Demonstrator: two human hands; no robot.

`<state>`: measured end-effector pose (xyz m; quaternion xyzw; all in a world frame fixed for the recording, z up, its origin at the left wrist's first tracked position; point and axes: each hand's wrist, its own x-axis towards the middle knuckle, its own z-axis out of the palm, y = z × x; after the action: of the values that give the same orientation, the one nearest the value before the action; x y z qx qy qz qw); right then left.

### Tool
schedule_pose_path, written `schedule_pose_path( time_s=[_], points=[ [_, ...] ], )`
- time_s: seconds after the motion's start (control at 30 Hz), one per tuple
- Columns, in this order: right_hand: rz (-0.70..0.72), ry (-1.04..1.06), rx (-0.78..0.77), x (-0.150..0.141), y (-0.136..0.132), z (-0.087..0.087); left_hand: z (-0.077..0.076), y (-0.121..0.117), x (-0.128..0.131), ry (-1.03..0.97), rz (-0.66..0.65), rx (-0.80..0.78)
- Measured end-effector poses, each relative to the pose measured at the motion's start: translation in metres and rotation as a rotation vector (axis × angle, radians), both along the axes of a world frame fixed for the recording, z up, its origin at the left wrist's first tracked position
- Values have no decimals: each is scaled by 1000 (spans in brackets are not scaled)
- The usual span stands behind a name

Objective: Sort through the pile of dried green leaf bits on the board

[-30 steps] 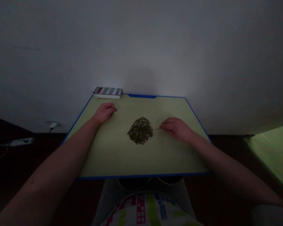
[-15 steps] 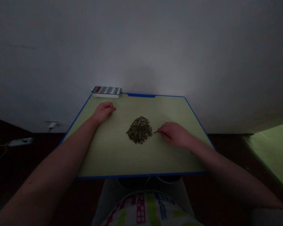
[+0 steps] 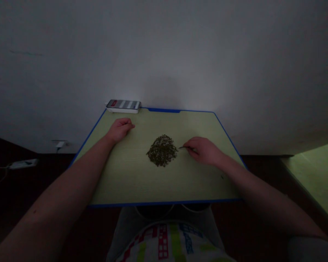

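A heap of small dark green-brown grains (image 3: 162, 151) lies loose on the middle of the pale, blue-edged table (image 3: 142, 182). Just right of the heap, my right hand (image 3: 203, 150) pinches a thin dark tool that looks like a pair of tweezers (image 3: 184, 147). Its tip points left and sits close beside the grains; whether anything is caught in it is too small to tell. My left hand (image 3: 121, 130) rests on the table at the far left, fingers curled closed and nothing visible in them.
A phone (image 3: 124, 104) lies on a white box (image 3: 123, 110) at the table's back left corner, against the wall. One small dark speck (image 3: 222, 177) lies near my right forearm. At left are a power strip (image 3: 24, 163) and a plugged-in charger (image 3: 60, 145).
My right hand has shifted slightly away from me with the tweezers, uncovering the dark speck by my forearm. My left hand stays where it was.
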<state>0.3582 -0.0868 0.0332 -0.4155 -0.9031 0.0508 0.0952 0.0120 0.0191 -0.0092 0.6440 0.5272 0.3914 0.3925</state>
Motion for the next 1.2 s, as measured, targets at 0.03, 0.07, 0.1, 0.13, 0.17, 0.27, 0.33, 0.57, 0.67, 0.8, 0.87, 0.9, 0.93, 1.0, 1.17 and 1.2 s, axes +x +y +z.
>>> schedule_pose_path(
  time_s=[0.03,0.07,0.1,0.13,0.17,0.27,0.33,0.57,0.67,0.8,0.87,0.9,0.93,1.0,1.17,1.2],
  points=[
    [-7,9,7,3,2,1,0,0,0,-6,0,1],
    [-9,16,13,5,4,2,0,0,0,-12,0,1],
    [-3,20,17,7,7,3,0,0,0,-17,0,2],
    [14,22,18,8,9,3,0,0,0,-20,-1,0],
    [40,23,15,9,11,3,0,0,0,-22,-3,-3],
    [123,34,2,8,14,2,0,0,0,-25,-2,-12],
    [150,39,-2,6,13,0,0,0,0,-24,0,-14],
    [209,38,-39,4,10,3,2,0,1,-1,5,-15],
    [195,56,-3,5,17,5,3,-1,2,-5,-5,-8],
    [214,55,12,4,27,4,4,-2,2,-17,-10,-3],
    [240,47,-12,4,29,3,5,-3,2,-17,-7,-6],
    [252,47,-28,5,29,3,4,-2,2,-15,-7,-7],
    [263,50,-45,6,28,3,4,-2,2,-11,-8,-6],
    [280,58,-72,10,25,4,3,-1,1,1,-10,0],
    [305,60,-89,19,19,8,1,0,0,-2,-9,9],
    [305,59,-86,20,20,8,1,0,0,2,-7,7]
  ],
)
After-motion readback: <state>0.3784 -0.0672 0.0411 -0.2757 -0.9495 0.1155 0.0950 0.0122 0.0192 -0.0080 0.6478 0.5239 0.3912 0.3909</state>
